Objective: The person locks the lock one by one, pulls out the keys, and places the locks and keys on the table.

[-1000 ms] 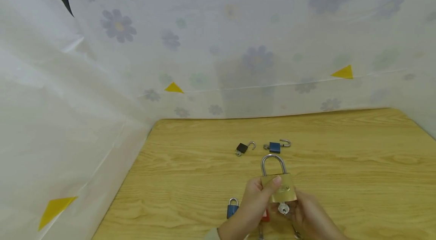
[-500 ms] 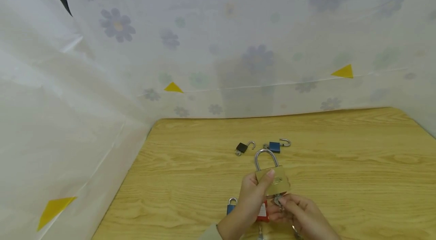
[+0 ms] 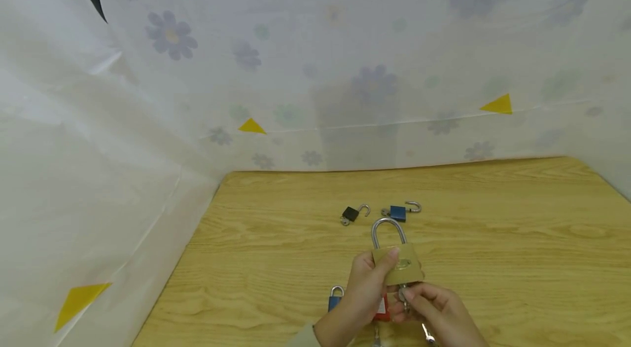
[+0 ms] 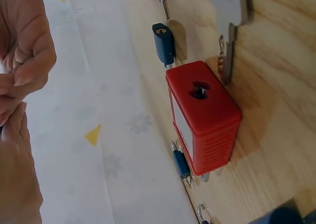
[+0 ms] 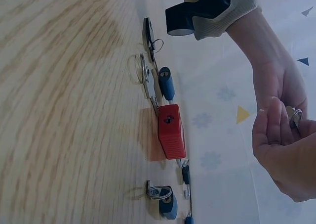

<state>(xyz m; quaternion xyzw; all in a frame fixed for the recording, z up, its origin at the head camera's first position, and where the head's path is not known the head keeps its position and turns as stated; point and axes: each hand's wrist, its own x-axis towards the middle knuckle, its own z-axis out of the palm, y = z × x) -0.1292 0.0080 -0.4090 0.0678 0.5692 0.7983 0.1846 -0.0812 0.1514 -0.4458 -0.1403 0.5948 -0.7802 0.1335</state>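
Observation:
My left hand (image 3: 362, 287) grips a large brass padlock (image 3: 411, 264), thumb across its front. Its steel shackle points away from me and looks closed. At the bottom face of the lock, my right hand (image 3: 441, 308) pinches a silver key (image 3: 403, 295) between thumb and fingers. How deep the key sits in the lock cannot be seen. A key ring (image 5: 296, 117) shows among the right fingers in the right wrist view. Below the hands, a red padlock (image 4: 205, 100) stands on the table, partly covered by my left hand in the head view.
A black padlock (image 3: 350, 214) and a blue padlock (image 3: 397, 213) lie farther back with shackles swung open and keys attached. Another blue padlock (image 3: 334, 301) lies left of my forearm. Loose keys (image 3: 377, 336) rest near the front of the wooden table (image 3: 246, 259). A flowered sheet hangs behind.
My right hand has moved from the brass padlock's right side to its underside and now pinches the key. The padlock has shifted slightly left in my left hand's grip.

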